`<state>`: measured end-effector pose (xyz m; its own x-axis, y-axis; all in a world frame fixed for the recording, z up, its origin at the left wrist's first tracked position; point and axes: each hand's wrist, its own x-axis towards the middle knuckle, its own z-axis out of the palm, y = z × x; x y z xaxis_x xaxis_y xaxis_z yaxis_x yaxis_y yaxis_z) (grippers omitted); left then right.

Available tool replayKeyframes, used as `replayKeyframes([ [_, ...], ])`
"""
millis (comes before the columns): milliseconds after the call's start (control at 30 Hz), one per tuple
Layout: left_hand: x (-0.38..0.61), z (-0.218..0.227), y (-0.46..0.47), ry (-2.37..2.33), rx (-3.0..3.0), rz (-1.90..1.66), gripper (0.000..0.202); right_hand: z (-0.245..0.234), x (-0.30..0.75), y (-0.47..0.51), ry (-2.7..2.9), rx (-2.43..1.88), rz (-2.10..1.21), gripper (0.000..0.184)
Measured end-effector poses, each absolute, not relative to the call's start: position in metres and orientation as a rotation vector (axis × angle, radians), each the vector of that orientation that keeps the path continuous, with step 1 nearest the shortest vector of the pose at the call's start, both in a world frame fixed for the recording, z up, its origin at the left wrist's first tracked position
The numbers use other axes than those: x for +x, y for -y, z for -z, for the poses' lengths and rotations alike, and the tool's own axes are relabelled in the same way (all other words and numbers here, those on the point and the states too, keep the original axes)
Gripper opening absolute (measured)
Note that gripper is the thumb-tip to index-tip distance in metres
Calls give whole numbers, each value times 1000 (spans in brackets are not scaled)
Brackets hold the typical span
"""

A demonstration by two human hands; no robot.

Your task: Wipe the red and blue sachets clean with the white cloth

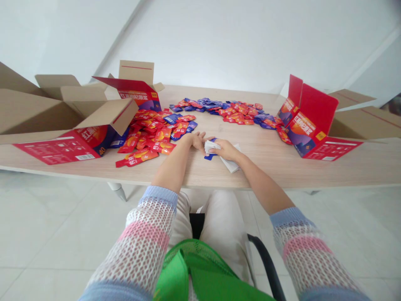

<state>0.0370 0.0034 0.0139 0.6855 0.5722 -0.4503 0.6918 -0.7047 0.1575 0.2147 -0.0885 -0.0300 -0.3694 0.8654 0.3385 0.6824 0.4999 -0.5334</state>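
My right hand (227, 150) is closed round a folded white cloth (231, 166), part of it bunched under the fingertips and part trailing toward the table's front edge. Beneath the cloth lies a blue sachet (208, 157), mostly covered by the cloth and my hands. My left hand (197, 141) rests at the sachet's left side with fingers stretched out, touching or almost touching it; the exact contact is hidden. Just left of that hand spreads a heap of red and blue sachets (163, 134), loosely piled against the cartons.
Open red cartons stand at left (62, 148), back left (139, 97) and right (313, 133), flaps spread. A row of red and blue sachets (241, 112) curves along the back of the wooden table (263, 167). A white wall (238, 46) rises behind.
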Motion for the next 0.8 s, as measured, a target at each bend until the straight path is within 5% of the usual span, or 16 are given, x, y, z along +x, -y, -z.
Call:
replayKeyframes([
  [533,37,-18,-4,-979,2570,576,134,27,251,63,1659,-2213,-53,30],
  [800,38,-14,-2,-1040,2567,553,132,31,265,62,1830,-1639,-137,25],
])
